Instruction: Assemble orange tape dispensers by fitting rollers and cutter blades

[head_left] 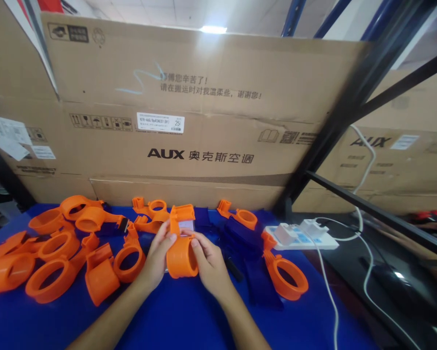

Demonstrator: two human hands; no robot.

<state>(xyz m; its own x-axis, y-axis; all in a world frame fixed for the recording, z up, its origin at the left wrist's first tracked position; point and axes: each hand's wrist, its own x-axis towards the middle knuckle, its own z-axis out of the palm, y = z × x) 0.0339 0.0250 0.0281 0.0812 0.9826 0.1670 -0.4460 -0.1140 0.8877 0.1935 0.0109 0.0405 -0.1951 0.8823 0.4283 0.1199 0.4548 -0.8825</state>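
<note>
Both of my hands hold one orange plastic tape dispenser [182,257], a wide ring with an arm rising to a flat head. My left hand [157,253] grips it from the left, thumb on the arm near the ring. On the right, my right hand [208,257] closes on the ring's edge with its thumb on the outside. A pale, flat object [186,225] shows partly behind the dispenser's arm; I cannot make out what it is. Several similar orange dispensers [50,279] lie heaped to the left of my hands, one with a dark piece at its tip [123,224].
More orange dispensers lie behind [157,206] and to the right [295,287] on the blue table [174,321]. Dark blue strips [240,236] lie right of my hands. A white power strip [313,238] with cables sits at right. Cardboard [204,131] walls the back, beside a black metal frame [328,107].
</note>
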